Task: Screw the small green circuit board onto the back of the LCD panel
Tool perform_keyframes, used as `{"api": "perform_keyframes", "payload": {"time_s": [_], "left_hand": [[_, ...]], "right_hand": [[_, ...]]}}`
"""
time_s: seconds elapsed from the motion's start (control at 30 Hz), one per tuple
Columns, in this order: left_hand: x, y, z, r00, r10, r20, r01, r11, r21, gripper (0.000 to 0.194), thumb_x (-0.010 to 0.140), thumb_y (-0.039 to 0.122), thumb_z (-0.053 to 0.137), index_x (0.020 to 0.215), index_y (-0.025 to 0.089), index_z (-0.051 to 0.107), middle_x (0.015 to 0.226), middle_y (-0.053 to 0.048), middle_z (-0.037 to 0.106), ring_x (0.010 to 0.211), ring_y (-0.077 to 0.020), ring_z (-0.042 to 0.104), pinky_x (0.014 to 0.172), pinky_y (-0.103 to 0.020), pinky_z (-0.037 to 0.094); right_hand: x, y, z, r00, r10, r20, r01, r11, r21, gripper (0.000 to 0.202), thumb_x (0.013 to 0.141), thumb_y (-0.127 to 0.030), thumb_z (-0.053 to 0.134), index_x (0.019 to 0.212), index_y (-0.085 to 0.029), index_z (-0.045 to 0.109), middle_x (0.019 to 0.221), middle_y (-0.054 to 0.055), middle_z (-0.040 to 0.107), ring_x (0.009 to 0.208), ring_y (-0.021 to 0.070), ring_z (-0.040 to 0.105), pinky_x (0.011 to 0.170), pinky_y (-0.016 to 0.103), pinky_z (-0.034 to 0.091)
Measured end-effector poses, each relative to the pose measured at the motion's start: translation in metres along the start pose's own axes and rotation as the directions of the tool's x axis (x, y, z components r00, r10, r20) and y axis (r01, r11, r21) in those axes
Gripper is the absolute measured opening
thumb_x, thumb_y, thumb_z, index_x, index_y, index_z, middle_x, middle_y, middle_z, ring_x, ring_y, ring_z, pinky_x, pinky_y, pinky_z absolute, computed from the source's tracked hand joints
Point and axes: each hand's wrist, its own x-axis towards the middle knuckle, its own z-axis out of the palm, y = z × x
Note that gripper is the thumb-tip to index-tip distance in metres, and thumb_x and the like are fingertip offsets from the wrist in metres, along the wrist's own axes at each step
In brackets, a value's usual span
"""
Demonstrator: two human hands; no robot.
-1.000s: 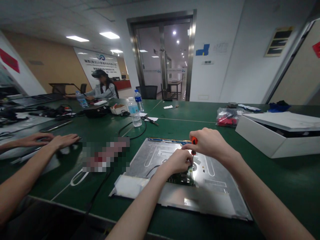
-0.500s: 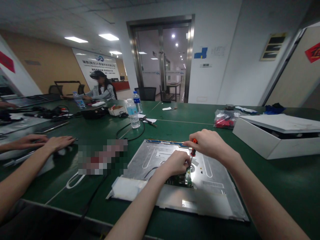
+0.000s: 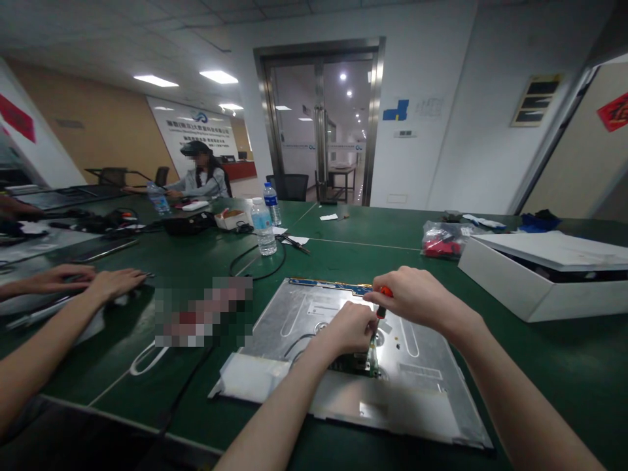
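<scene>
A flat metal panel [image 3: 422, 353] lies on the green table, with a blue strip [image 3: 328, 286] along its far edge. My right hand [image 3: 409, 294] is closed round a red and black screwdriver [image 3: 381, 311], whose shaft points down at a green circuit board [image 3: 360, 366] in the panel's middle. Beside the shaft, my left hand [image 3: 350, 327] has its fingers curled together over the board; what they hold, if anything, is hidden. Small dark bits [image 3: 398, 346] lie on the metal to the right.
A white box [image 3: 530, 281] stands at the right, near a plastic bag with red contents [image 3: 441, 242]. Water bottles [image 3: 263, 229] and a black cable [image 3: 258, 276] are beyond the panel. Another person's hands [image 3: 110, 284] rest at the left; a seated person [image 3: 201, 176] is farther back.
The screwdriver's handle leans more to the right, and my right hand has turned with it. My left hand stays over the board. The whole view has shifted slightly.
</scene>
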Motion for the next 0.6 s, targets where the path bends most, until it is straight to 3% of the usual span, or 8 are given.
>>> {"api": "perform_keyframes", "payload": {"time_s": [0.1,0.23,0.43,0.6], "left_hand": [[-0.001,0.002,-0.002,1.0,0.003,0.002,-0.003,1.0,-0.005,0.017,0.067,0.01,0.053,0.065,0.017,0.068,0.067,-0.006,0.068,0.065,-0.0209,0.061,0.06,-0.027,0.037],[-0.002,0.005,-0.005,1.0,0.01,0.002,-0.01,1.0,-0.013,0.016,0.067,0.011,0.053,0.066,0.017,0.068,0.066,-0.006,0.068,0.064,-0.0206,0.061,0.06,-0.027,0.037],[-0.003,0.007,-0.007,1.0,-0.008,0.028,0.008,1.0,0.007,0.016,0.067,0.011,0.055,0.068,0.017,0.07,0.068,-0.006,0.07,0.067,-0.0211,0.063,0.062,-0.027,0.038],[-0.004,0.008,-0.007,0.998,-0.033,0.049,0.031,0.999,0.035,0.017,0.069,0.013,0.055,0.071,0.017,0.07,0.074,-0.007,0.071,0.071,-0.0219,0.064,0.063,-0.028,0.039]], "right_hand": [[-0.002,0.002,-0.001,1.0,-0.012,0.015,0.013,1.0,-0.02,0.013,0.084,-0.033,0.055,0.084,-0.024,0.064,0.07,0.003,0.065,0.059,0.0178,0.058,0.047,0.026,0.024],[-0.003,0.009,0.0,1.0,-0.01,0.021,0.01,1.0,-0.029,0.018,0.078,-0.03,0.059,0.095,-0.024,0.061,0.077,0.004,0.067,0.064,0.0193,0.059,0.048,0.025,0.026],[0.001,0.011,0.0,0.999,0.03,0.031,-0.029,0.999,-0.023,0.035,0.085,-0.056,0.052,0.08,-0.024,0.066,0.073,0.005,0.068,0.062,0.0203,0.061,0.047,0.026,0.025],[0.0,0.005,-0.006,0.993,0.035,0.113,-0.034,0.999,-0.011,0.034,0.091,-0.045,0.042,0.075,-0.024,0.064,0.073,0.003,0.067,0.065,0.0181,0.06,0.049,0.025,0.026]]}}
